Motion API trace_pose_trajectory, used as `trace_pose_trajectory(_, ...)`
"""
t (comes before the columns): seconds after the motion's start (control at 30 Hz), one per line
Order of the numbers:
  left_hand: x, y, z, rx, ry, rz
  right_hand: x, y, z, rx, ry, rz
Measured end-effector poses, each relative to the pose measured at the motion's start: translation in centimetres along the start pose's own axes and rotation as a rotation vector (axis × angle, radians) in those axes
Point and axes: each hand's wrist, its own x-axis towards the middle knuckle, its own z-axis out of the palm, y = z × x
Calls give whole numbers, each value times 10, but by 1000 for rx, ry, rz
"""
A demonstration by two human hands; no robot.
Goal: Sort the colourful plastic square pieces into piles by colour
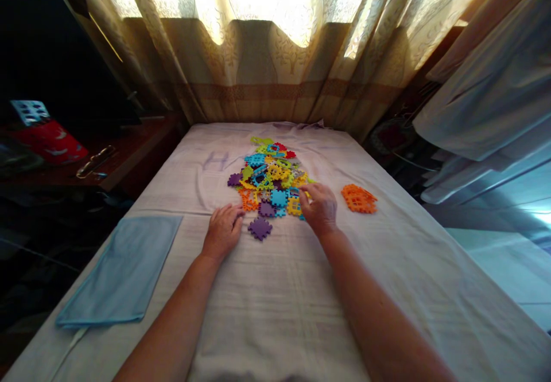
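A heap of notched plastic interlocking tiles (279, 198) in several colours lies on the cloth-covered surface ahead of me. At its right edge is my right hand (321, 205), thumb and forefinger drawn together above a yellow tile (294, 206); whatever sits between the fingertips is too small to make out. My left hand (222, 230) rests on the cloth at the heap's front left, fingers stretched forward and holding nothing visible. Its fingertips are close to an orange tile (248, 201). Between the hands, a purple tile (260, 229) lies flat, apart from the heap.
Orange tiles (359, 198) form a separate small pile at the right. On the left lies a flat light-blue fabric pad (123, 270) with a cable. A dark wooden stand (129, 149) holds a red patterned item (54, 141). Curtains (258, 66) hang behind the far edge.
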Motion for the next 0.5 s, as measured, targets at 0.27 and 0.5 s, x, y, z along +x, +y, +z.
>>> trace_pose_trajectory(0.27,4,-1,-1,-95,117,-50,-10,-87,22,57,-404,-163)
trace_pose_trajectory(0.5,5,-3,-1,-133,144,-107,-4,-105,45,12,-469,-126)
